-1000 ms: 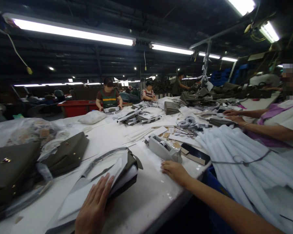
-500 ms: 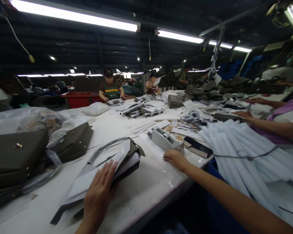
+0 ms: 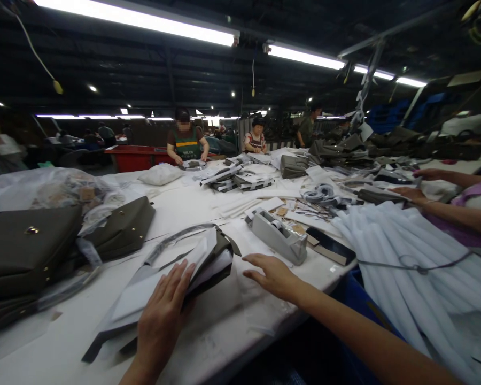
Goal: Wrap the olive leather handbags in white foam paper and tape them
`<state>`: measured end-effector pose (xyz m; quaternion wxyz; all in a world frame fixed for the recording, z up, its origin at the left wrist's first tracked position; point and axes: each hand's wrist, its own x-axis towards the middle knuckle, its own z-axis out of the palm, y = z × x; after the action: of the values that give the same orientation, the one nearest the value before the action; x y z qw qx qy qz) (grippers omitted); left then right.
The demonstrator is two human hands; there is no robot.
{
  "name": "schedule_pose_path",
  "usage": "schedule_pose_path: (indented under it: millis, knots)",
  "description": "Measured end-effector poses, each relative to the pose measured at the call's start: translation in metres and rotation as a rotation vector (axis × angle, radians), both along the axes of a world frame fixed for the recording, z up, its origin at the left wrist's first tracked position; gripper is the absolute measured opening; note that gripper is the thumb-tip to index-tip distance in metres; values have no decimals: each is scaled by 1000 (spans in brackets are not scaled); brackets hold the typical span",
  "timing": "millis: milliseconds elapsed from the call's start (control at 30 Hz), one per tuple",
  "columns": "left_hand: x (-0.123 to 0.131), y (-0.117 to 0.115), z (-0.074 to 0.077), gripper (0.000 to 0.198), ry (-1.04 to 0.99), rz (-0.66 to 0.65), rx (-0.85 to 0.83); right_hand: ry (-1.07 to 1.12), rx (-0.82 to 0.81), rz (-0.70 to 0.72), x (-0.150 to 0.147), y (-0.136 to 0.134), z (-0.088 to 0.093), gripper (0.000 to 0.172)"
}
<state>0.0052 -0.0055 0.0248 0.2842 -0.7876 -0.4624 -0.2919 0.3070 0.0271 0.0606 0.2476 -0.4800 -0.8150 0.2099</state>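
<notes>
My left hand (image 3: 166,310) lies over the near side of a flat, dark olive bag (image 3: 224,246), fingers stretched across the white paper (image 3: 140,299) on it. The thumb is mostly hidden beneath the edge, so the hand clasps the bundle. A plastic-wrapped handle (image 3: 172,240) arches behind the paper. Just right of the bag, my right hand (image 3: 274,275) hovers over the table, thumb and forefinger apart. No object shows between those fingers. Behind it stands a grey tape dispenser (image 3: 278,235).
Olive bags (image 3: 32,251) lie at left beside a clear plastic sack (image 3: 52,187). White foam tubes (image 3: 401,251), bound by a strap, stand at right near a co-worker's arms (image 3: 444,208). Paper scraps (image 3: 308,209) and bag pieces (image 3: 240,179) cover the table's far side. Other people work beyond.
My right hand has moved left from the tape dispenser toward the bag, its thumb and forefinger now apart. My left hand stays on the bag. A far person has lowered a white sheet.
</notes>
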Motion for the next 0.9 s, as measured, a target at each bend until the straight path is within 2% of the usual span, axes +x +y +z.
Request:
schedule_pose_path:
  millis: [133, 233, 300, 433, 567, 667, 767, 900]
  knots:
    - [0, -3, -1, 56, 38, 4, -5, -153, 47, -37, -25, 31, -39, 73]
    - [1, -4, 1, 56, 35, 23, -9, -222, 29, 26, -41, 32, -59, 70]
    - [3, -3, 2, 57, 19, 32, -13, -202, 29, 79, -48, 26, -64, 69]
    - [8, 4, 2, 55, -6, 33, -16, -142, 25, 131, -58, 23, -60, 66]
    - [17, 10, -1, 56, 7, 43, -22, -108, 36, 131, -72, 36, -53, 55]
    - [24, 12, -4, 59, 53, 60, -47, -60, 73, 150, -75, 34, -45, 45]
    - [27, 12, -3, 63, 82, 84, -80, -11, 80, 98, -62, 10, -38, 44]
    - [29, 15, 3, 66, 46, 90, -105, 18, -17, 125, -36, -40, -38, 66]
